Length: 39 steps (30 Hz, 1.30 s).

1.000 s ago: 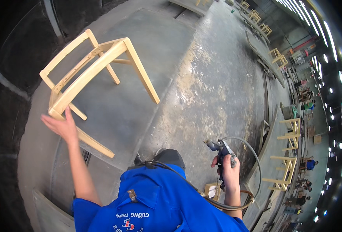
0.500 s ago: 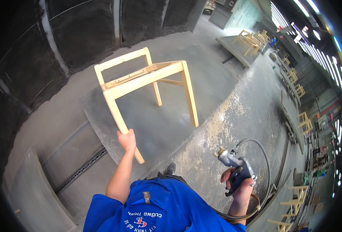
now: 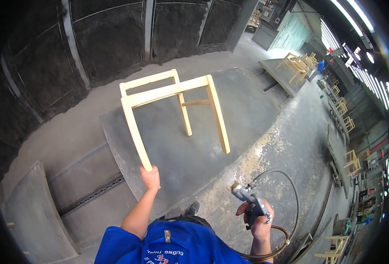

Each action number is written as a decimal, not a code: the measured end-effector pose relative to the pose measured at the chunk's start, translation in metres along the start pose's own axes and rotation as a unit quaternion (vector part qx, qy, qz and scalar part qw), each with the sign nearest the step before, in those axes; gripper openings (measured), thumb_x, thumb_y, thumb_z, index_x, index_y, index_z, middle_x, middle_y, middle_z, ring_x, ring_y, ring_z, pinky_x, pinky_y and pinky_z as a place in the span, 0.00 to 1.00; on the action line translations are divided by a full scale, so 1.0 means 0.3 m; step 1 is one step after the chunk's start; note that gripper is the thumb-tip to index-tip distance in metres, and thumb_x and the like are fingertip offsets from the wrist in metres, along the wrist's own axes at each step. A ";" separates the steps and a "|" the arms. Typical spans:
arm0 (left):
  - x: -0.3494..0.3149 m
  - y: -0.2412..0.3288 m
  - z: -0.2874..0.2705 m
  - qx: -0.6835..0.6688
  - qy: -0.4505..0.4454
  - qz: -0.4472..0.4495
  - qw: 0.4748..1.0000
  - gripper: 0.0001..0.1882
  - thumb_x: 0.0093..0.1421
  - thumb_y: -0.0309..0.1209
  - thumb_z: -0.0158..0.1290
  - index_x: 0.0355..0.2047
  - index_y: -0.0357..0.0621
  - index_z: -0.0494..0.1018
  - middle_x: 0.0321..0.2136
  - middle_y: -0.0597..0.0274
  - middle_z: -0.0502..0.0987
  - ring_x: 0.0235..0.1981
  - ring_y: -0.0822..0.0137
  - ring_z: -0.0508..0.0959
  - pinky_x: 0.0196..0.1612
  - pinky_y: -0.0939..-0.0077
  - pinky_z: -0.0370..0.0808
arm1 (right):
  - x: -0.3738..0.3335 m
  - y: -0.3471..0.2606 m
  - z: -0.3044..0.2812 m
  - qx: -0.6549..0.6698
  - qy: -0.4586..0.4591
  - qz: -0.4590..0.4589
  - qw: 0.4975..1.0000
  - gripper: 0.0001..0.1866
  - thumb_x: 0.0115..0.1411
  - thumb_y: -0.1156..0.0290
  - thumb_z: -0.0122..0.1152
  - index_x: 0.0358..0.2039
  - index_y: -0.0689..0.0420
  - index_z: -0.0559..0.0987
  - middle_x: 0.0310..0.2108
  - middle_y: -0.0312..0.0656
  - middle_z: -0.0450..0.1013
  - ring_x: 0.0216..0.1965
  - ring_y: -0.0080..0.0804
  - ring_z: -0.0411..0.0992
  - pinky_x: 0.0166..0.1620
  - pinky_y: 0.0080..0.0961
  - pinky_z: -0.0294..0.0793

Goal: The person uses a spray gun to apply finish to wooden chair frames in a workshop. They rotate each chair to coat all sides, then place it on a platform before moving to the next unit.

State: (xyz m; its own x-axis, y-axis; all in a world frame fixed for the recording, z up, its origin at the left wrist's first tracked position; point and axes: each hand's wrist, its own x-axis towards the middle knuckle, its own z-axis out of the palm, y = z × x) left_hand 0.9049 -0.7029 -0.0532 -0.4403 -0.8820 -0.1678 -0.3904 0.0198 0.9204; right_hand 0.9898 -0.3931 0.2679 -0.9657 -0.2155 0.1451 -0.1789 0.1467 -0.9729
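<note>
A pale wooden chair frame (image 3: 168,91) without a seat is tilted in front of me above a grey board. My left hand (image 3: 150,177) is closed round the lower end of its near left leg. The other visible legs point down toward the board; whether any of them touches it I cannot tell. At the lower right my right hand (image 3: 261,220) grips a metal spray gun (image 3: 250,200), its brass-coloured nozzle turned up and left. A grey hose (image 3: 294,193) loops from the gun round past my right forearm.
The flat grey board (image 3: 159,136) lies under the chair. A chain track (image 3: 93,196) runs beside it, with another board (image 3: 38,215) at far left. A dark panelled wall (image 3: 108,42) stands behind. Farther off, chair frames (image 3: 293,66) stand on a platform near a person in blue (image 3: 320,67).
The chair frame has tipped, so its inner rails show less, and my left hand is nearer the leg's end. The spray gun has shifted left and down. The whole view has turned slightly.
</note>
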 end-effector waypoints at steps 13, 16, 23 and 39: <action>0.049 0.000 0.048 0.006 -0.013 -0.018 1.000 0.19 0.57 0.37 0.58 0.40 0.33 0.69 0.31 0.39 0.80 0.36 0.39 0.81 0.43 0.50 0.75 | 0.106 0.169 -0.113 0.040 0.038 -0.067 0.996 0.42 0.63 0.34 0.56 0.55 0.64 0.75 0.26 0.46 0.79 0.18 0.16 0.67 0.22 0.15 0.65; 0.066 -0.032 0.065 -0.008 -0.010 -0.028 1.000 0.19 0.57 0.37 0.59 0.39 0.33 0.69 0.31 0.39 0.80 0.36 0.39 0.81 0.43 0.50 0.75 | 0.117 0.180 -0.135 0.010 0.073 -0.057 0.996 0.43 0.62 0.32 0.55 0.54 0.64 0.74 0.27 0.46 0.79 0.19 0.16 0.68 0.22 0.14 0.65; 0.046 -0.049 0.081 -0.001 -0.015 -0.033 0.999 0.20 0.56 0.37 0.58 0.41 0.33 0.70 0.34 0.38 0.79 0.39 0.38 0.80 0.44 0.49 0.73 | 0.156 0.200 -0.170 0.014 0.130 -0.037 0.991 0.43 0.62 0.33 0.55 0.54 0.66 0.72 0.28 0.45 0.78 0.19 0.16 0.67 0.21 0.14 0.63; 0.038 0.010 0.104 -0.056 -0.016 -0.019 0.998 0.14 0.61 0.28 0.55 0.42 0.33 0.66 0.25 0.57 0.73 0.19 0.67 0.74 0.21 0.70 0.73 | 0.303 0.677 0.102 0.201 -0.088 0.176 0.960 0.34 0.66 0.43 0.54 0.53 0.65 0.73 0.29 0.43 0.77 0.23 0.21 0.71 0.25 0.18 0.68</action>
State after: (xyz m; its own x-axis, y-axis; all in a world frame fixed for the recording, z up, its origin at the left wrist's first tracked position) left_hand 0.8735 -0.6984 -0.0633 -0.4534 -0.8657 -0.2122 -0.3149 -0.0671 0.9468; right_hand 0.8714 -0.4124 0.0780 -0.9001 -0.3855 -0.2029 0.2735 -0.1376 -0.9520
